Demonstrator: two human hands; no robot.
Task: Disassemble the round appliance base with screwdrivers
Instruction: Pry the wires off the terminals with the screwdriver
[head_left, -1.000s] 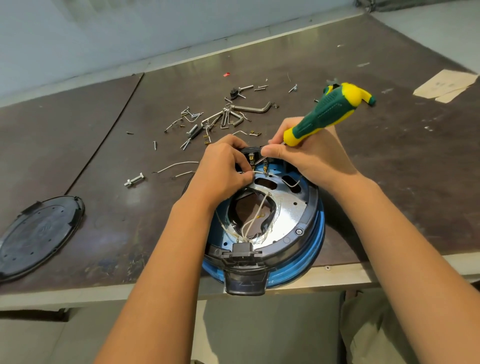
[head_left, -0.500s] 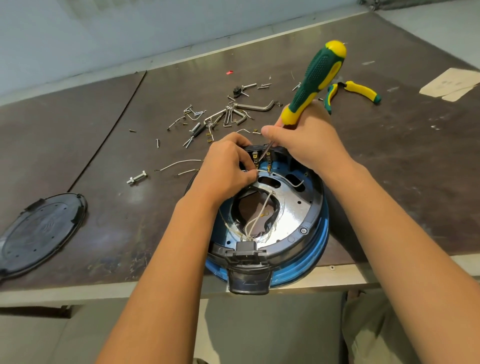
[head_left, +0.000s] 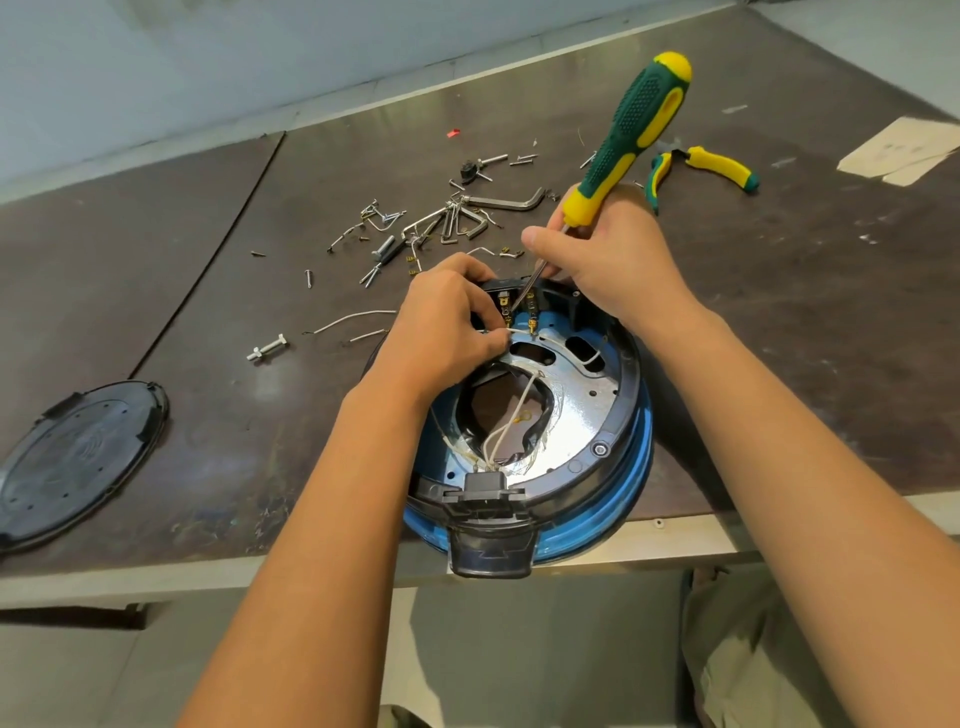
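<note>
Screwdriver (head_left: 609, 169) tipped steeper, ribbed grip, round base (head_left: 597, 410)

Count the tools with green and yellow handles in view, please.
2. The screwdriver is gripped by the right hand, tip down in the base. The pliers lie on the table behind it, partly hidden by its handle. No others show.

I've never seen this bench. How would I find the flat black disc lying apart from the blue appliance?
Start at the round blue appliance base at the near edge of the table. Follow that edge to the picture's far left. The black disc lies flat there alone: wide, dull plastic dotted with small holes, unlike the small shiny screws scattered farther back.
</note>
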